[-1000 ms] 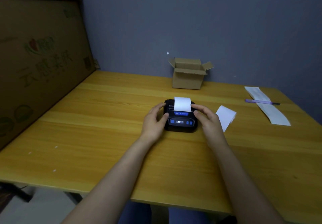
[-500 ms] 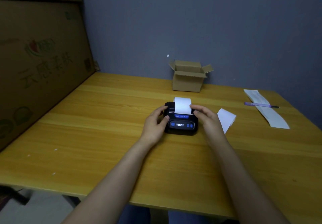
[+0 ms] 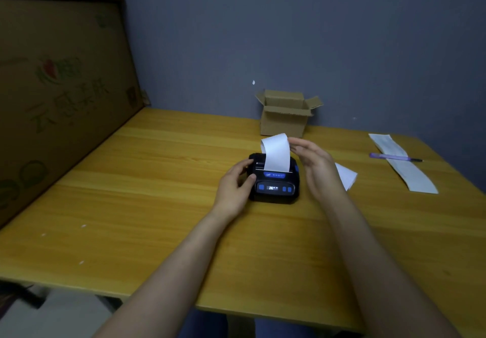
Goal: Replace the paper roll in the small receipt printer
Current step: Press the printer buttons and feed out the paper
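A small black receipt printer [image 3: 276, 189] with blue buttons and a lit display sits mid-table. A white paper strip [image 3: 276, 153] rises from its slot and curls at the top. My left hand [image 3: 234, 188] grips the printer's left side, thumb on the front corner. My right hand [image 3: 315, 169] is raised beside the printer. Its fingertips pinch the strip's upper right edge.
The wooden table [image 3: 131, 180] carries a small open cardboard box [image 3: 284, 119] behind the printer. A loose white paper piece [image 3: 347, 176] lies to the printer's right. Farther right a purple pen [image 3: 394, 157] lies across a long receipt [image 3: 410, 172]. A large cardboard sheet [image 3: 60, 88] leans at the left.
My right hand has left the printer's right side and lifted to the paper. The strip now stands longer out of the slot. My left hand stays on the printer.
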